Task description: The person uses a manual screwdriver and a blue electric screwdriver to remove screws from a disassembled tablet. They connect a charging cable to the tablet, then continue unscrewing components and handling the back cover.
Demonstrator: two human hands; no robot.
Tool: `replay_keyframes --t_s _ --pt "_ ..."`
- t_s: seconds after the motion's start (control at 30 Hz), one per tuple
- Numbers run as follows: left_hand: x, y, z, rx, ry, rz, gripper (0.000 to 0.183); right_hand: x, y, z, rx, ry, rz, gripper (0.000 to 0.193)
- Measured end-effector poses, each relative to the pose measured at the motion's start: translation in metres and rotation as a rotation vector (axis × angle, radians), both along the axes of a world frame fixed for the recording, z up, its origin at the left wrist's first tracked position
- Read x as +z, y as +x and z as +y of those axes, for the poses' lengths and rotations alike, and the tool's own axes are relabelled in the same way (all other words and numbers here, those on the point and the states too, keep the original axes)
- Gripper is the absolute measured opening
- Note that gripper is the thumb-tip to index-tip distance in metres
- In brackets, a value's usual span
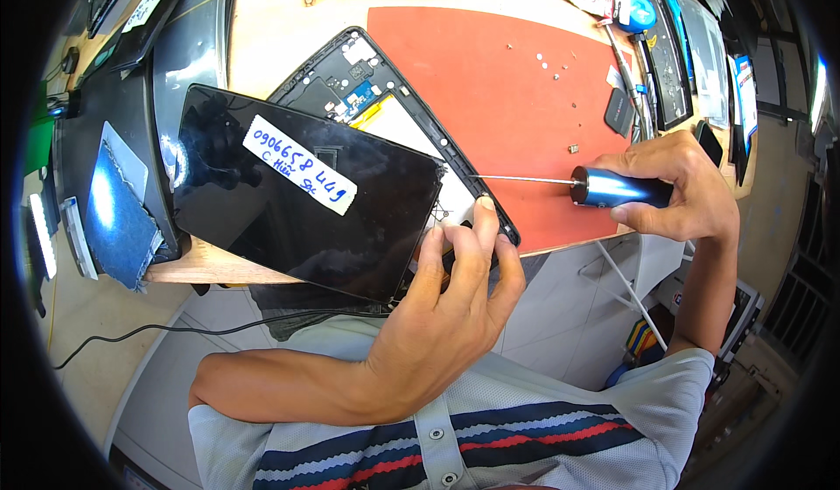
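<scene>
Tablet frame [418,115], thin-edged, touches spread left fingers [470,261]; right fingers [652,159] clasp a glossy cylindrical screwdriver [612,189].

The pale wooden table [271,44] lies brightly lit before me, glare whitening the torn blue sheet [122,219] at left and the shiny dark cylindrical handle [617,188] at right. The glossy black rectangular panel [262,241] mirrors pale patches. Toward the black round rim, straight edges bend.

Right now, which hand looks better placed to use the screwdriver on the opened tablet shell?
Probably the right hand: it holds the screwdriver, its shaft pointing toward the tablet shell. The left hand is away from the tool, fingers at the shell's near corner.
</scene>
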State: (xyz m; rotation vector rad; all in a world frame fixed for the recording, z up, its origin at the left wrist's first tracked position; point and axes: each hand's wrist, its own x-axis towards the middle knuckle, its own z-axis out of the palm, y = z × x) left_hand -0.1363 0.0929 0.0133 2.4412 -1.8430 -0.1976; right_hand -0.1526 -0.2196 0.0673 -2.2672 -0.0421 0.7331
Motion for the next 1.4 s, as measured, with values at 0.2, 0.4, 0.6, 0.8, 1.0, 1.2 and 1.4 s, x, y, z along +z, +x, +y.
replay_keyframes --t_s 0.2,0.4,0.6,0.8,1.0,1.2,1.4 --pt "-0.001 0.001 0.0 -0.004 -0.031 -0.008 0.079 -0.002 0.008 0.0 0.032 0.004 -0.038 0.051" --pt "-0.001 0.003 0.001 -0.028 -0.033 -0.041 0.074 -0.003 0.015 -0.001 0.051 0.002 -0.037 0.051" --pt "-0.001 0.003 0.001 -0.029 -0.031 -0.028 0.077 -0.003 0.022 0.0 0.057 -0.011 -0.04 0.049" --pt "-0.002 0.002 0.0 0.012 -0.074 -0.017 0.051 -0.007 0.024 -0.001 0.093 -0.032 -0.134 0.05" --pt "-0.005 0.005 0.0 0.025 -0.14 -0.017 0.028 0.004 -0.012 0.006 -0.121 -0.027 -0.152 0.049" --pt "-0.002 0.015 0.012 0.096 -0.432 0.305 0.035 0.016 -0.076 0.005 -0.178 0.137 0.054 0.051" --pt "0.009 0.02 0.026 -0.169 -0.515 0.413 0.02 0.017 -0.11 0.024 -0.006 0.382 0.124 0.045"
